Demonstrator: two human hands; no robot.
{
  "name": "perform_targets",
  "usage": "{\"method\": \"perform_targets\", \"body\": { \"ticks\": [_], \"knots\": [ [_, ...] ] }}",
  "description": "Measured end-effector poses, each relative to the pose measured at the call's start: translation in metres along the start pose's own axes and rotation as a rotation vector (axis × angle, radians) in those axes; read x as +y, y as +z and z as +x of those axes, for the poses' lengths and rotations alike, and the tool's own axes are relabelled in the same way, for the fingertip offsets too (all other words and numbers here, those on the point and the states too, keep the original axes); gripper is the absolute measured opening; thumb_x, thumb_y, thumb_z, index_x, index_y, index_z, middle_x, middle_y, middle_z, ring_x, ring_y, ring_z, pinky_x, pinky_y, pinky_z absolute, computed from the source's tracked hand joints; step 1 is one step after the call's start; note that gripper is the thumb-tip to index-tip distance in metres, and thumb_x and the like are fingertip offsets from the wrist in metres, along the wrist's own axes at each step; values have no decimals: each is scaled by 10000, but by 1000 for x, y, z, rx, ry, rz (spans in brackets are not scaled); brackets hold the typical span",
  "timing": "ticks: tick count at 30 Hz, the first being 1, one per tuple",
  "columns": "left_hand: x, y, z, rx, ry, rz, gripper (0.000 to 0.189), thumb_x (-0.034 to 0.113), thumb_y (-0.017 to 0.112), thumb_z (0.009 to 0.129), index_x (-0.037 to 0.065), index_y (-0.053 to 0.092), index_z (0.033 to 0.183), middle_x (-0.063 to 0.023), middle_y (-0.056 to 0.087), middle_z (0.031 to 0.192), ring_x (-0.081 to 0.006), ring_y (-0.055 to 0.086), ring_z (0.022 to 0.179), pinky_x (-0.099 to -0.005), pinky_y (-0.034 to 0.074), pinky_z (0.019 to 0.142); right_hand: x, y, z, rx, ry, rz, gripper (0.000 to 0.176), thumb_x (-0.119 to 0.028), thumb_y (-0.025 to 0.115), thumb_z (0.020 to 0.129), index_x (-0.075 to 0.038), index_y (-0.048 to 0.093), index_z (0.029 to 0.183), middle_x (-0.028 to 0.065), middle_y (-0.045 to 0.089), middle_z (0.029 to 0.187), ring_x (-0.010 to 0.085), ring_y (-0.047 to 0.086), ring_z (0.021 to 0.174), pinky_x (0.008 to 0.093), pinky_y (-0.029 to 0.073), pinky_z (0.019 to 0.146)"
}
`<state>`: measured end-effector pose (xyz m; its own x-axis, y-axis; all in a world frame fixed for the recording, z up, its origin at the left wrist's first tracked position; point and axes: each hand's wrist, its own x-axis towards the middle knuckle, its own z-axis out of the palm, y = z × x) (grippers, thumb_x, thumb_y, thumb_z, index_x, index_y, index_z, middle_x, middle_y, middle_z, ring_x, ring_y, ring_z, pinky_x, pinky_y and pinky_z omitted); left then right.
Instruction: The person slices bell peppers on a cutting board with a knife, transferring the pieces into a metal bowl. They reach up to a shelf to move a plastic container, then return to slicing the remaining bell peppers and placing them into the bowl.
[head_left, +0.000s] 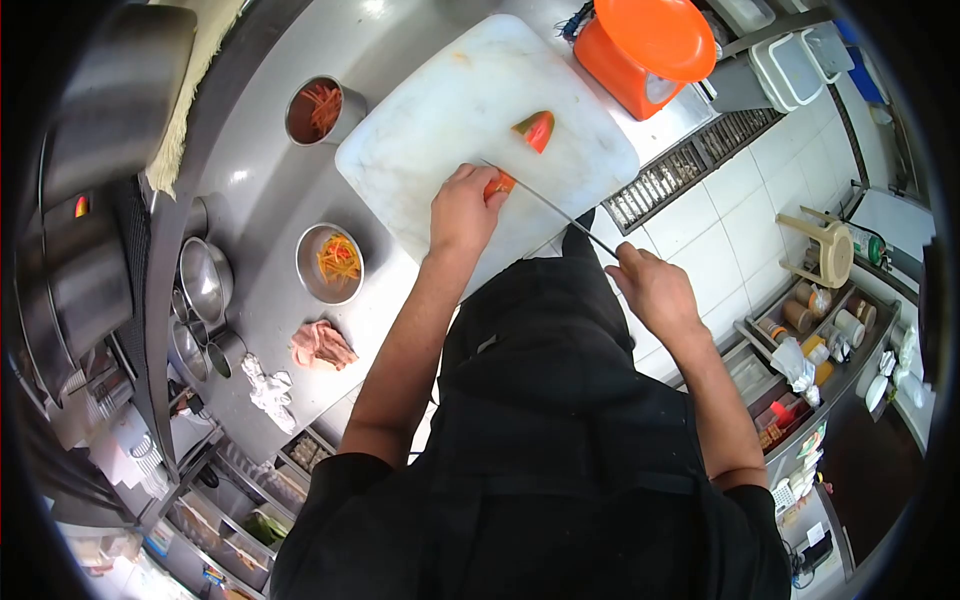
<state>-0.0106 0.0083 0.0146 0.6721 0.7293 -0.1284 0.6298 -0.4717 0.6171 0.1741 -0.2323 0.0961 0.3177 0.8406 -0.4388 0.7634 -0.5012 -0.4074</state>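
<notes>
My left hand (466,207) is closed on an orange-red vegetable piece (501,184), holding it down on the white cutting board (440,110). My right hand (650,287) grips the handle of a long thin knife (560,211). The blade reaches up and left, its tip just beyond the piece and close to my left fingers. Another piece (538,131), red inside with green skin, lies farther up the board. A bowl (331,264) of orange and yellow strips and a metal container (322,109) with orange strips stand left of the board.
An orange scale (640,60) stands beyond the board's right corner. On the steel counter (235,150) lie a pinkish cloth (322,345) and a crumpled white cloth (268,391). Metal bowls (205,283) are at the left. A beige stool (825,252) stands on the tiled floor at right.
</notes>
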Motion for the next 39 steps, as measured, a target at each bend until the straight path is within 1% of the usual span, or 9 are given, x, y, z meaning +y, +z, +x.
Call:
{"method": "perform_targets", "body": {
  "ticks": [5, 10, 14, 20, 24, 27, 30, 33, 39],
  "knots": [
    [4, 2, -4, 32, -20, 3, 277, 109, 830, 911, 62, 754, 1174, -82, 732, 1122, -263, 735, 857, -376, 601, 810, 6, -10, 1, -23, -40, -81, 249, -313, 650, 1068, -75, 576, 1065, 171, 706, 871, 421, 711, 826, 525, 573, 738],
    [3, 2, -7, 34, -7, 18, 267, 116, 812, 925, 62, 751, 1179, -78, 731, 1128, -265, 735, 878, -375, 598, 826, 16, 24, 24, -25, -85, -55, 246, -295, 627, 1081, -61, 553, 1090, 181, 707, 854, 412, 720, 824, 527, 575, 733],
    [5, -1, -8, 24, -7, 1, 265, 108, 798, 931, 59, 747, 1187, -81, 732, 1138, -267, 741, 894, -376, 599, 830, 13, 22, 34, -26, -119, -40, 244, -293, 611, 1089, -57, 551, 1086, 188, 714, 869, 428, 721, 835, 543, 572, 742],
    [-1, 1, -8, 38, 6, -25, 263, 98, 790, 933, 59, 745, 1189, -80, 733, 1139, -269, 746, 873, -369, 606, 813, 12, 11, 12, -74, -37, -50, 263, -313, 613, 1088, -60, 545, 1083, 200, 719, 875, 443, 718, 856, 555, 566, 743],
    [1, -1, -9, 16, 2, -33, 255, 97, 789, 935, 62, 746, 1185, -80, 736, 1139, -266, 748, 867, -367, 610, 807, 13, 25, 37, -95, -76, -22, 251, -304, 620, 1083, -64, 544, 1075, 209, 721, 863, 451, 717, 845, 572, 561, 734],
    [1, -1, -9, 34, -1, -48, 256, 101, 791, 934, 71, 747, 1184, -77, 738, 1143, -265, 749, 868, -370, 611, 806, 7, 3, 31, -33, -116, -22, 254, -300, 626, 1080, -61, 539, 1079, 203, 719, 849, 449, 716, 835, 570, 561, 727],
    [1, 0, -12, 62, 4, -36, 262, 105, 794, 933, 74, 746, 1189, -74, 740, 1150, -264, 750, 870, -373, 611, 807, 6, 2, 19, -103, -51, -53, 255, -297, 630, 1078, -59, 541, 1066, 197, 713, 839, 443, 716, 838, 563, 562, 726],
    [-4, 4, -11, 58, 15, -16, 271, 105, 796, 928, 67, 745, 1192, -73, 741, 1153, -266, 751, 878, -374, 610, 816, 11, 32, 31, -37, -97, -3, 252, -295, 634, 1076, -60, 546, 1048, 199, 706, 830, 438, 715, 840, 557, 561, 721],
    [-3, -1, -12, 25, -9, -39, 272, 97, 792, 923, 66, 745, 1189, -80, 737, 1149, -288, 742, 919, -387, 600, 837, -6, 4, 23, -34, -98, -20, 249, -280, 650, 1067, -56, 544, 1039, 208, 706, 822, 451, 713, 832, 562, 560, 715]
  ]
}}
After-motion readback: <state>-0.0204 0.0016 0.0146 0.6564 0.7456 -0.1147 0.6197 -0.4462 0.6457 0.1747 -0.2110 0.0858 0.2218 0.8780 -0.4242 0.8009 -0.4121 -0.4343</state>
